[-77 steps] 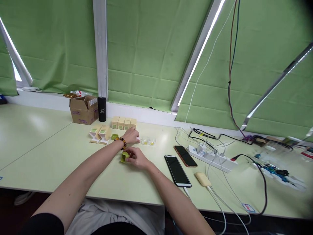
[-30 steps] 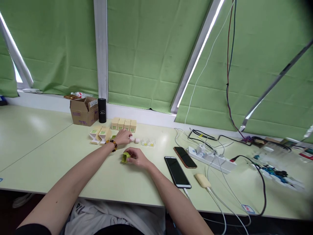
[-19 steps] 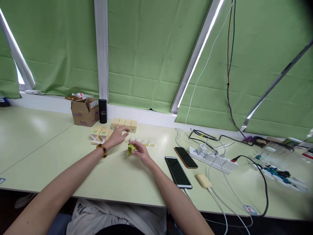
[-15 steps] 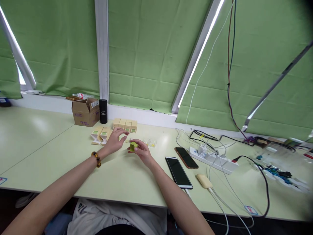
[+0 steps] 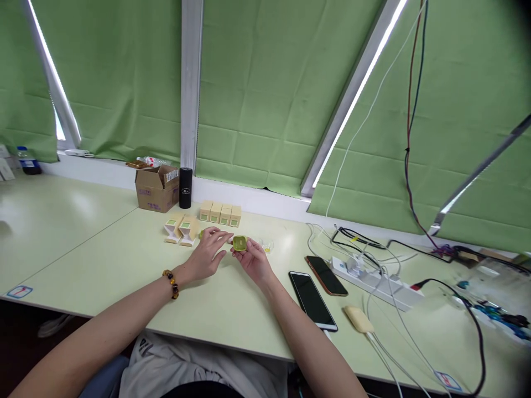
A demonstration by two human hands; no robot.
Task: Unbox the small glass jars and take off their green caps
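My right hand (image 5: 254, 260) pinches a small green open box (image 5: 239, 242) just above the pale green table (image 5: 103, 260), its opening facing me. My left hand (image 5: 208, 253), with a bead bracelet (image 5: 171, 283) on the wrist, is right beside it with fingers curled toward the box; whether it holds anything I cannot tell. Behind the hands lie two unfolded cream cartons (image 5: 181, 229) and a row of several closed cream boxes (image 5: 219, 213). A small clear cup with a yellow bit (image 5: 267, 245) sits just right of the green box.
A brown cardboard box (image 5: 156, 188) and a black cylinder (image 5: 185, 188) stand by the window ledge. To the right lie two phones (image 5: 312, 292) (image 5: 326, 275), a yellow pad (image 5: 358, 319), a white power strip (image 5: 373, 276) and tangled cables (image 5: 415, 260).
My right hand lifted the green box from the table and carried it forward, turning its opening toward me. My left hand drew back from the small pieces to meet it. The view shifted left.
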